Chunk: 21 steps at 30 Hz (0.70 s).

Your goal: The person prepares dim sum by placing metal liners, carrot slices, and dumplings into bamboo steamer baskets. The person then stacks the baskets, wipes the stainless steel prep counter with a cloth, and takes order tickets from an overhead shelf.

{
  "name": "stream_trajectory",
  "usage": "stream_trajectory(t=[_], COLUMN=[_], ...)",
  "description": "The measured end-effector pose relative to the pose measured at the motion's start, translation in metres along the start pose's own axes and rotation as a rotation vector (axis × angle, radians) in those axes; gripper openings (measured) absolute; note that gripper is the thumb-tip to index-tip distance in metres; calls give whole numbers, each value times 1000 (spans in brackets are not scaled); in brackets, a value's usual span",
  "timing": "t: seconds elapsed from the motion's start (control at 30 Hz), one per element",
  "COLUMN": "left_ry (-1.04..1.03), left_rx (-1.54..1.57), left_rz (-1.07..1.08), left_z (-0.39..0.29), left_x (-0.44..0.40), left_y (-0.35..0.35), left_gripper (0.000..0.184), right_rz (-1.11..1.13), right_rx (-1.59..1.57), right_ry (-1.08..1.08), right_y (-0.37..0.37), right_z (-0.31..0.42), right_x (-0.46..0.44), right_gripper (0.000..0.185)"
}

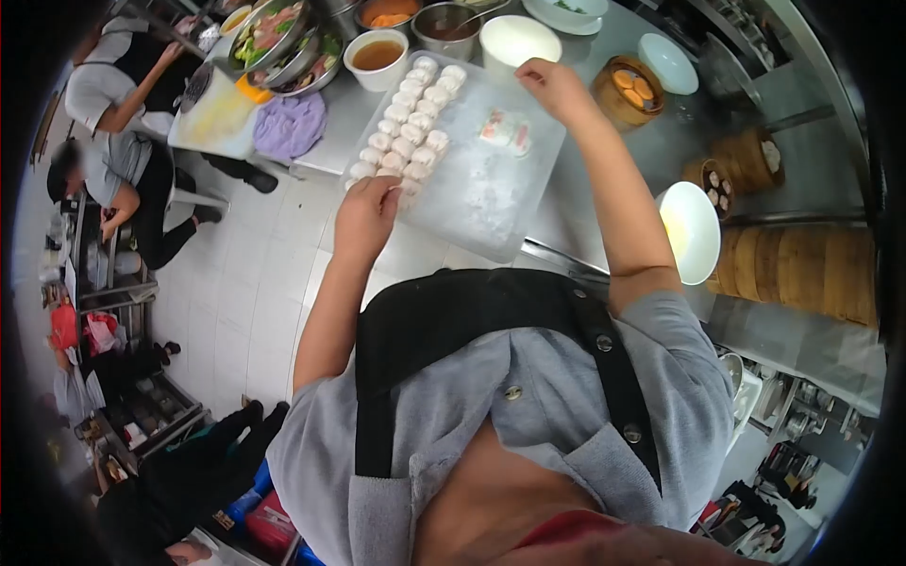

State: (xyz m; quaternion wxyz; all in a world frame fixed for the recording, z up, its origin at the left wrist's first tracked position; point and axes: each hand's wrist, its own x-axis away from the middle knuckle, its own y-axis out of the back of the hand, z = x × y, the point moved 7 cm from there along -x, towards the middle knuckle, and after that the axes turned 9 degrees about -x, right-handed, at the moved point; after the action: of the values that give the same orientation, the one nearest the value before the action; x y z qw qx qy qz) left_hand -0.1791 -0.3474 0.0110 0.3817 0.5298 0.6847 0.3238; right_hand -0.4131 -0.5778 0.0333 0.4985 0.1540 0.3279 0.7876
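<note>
A translucent plastic tray (pixel 458 222) reaches over the counter's near edge. Rows of round white dumplings (pixel 404 123) fill its left side. The right side has whitish, powdery patches and a printed label (pixel 505 130). At the near end of the rows is my left hand (pixel 366 215), its thumb and fingers pinched together beside the last dumplings. What they grip, if anything, is hidden. My right hand (pixel 557 90) is at the tray's far right corner, close to a white tub (pixel 519 42). Its fingers are curled together, and I cannot see anything between them.
Behind the tray stand a tub of brown liquid (pixel 376 58) and metal bowls (pixel 449 33). A purple cloth (pixel 290 124) lies left, beside a cutting board (pixel 212 118). Bamboo steamers (pixel 793 274) and a white bowl (pixel 689 231) are at right. Co-workers (pixel 123 189) are at left.
</note>
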Motion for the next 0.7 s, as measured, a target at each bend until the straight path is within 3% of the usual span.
stream_trajectory(t=[0.07, 0.13, 0.23, 0.53, 0.7], left_ry=[-66, -76, -122, -182, -209], left_rx=[-138, -168, -270, -376, -441], left_rz=[-85, -75, -40, 14, 28], left_z=[0, 3, -1, -20, -32], left_x=[3, 4, 2, -12, -24], left_y=[0, -5, -8, -19, -37], left_gripper=[26, 28, 30, 34, 42], right_rz=[233, 281, 380, 374, 300], right_rx=[-226, -15, -33, 73, 201], right_ry=[-127, 497, 463, 493, 455], right_y=[-54, -111, -150, -134, -153], right_z=[29, 62, 81, 84, 64], right_x=[15, 32, 54, 76, 75], right_gripper=[21, 27, 31, 46, 43])
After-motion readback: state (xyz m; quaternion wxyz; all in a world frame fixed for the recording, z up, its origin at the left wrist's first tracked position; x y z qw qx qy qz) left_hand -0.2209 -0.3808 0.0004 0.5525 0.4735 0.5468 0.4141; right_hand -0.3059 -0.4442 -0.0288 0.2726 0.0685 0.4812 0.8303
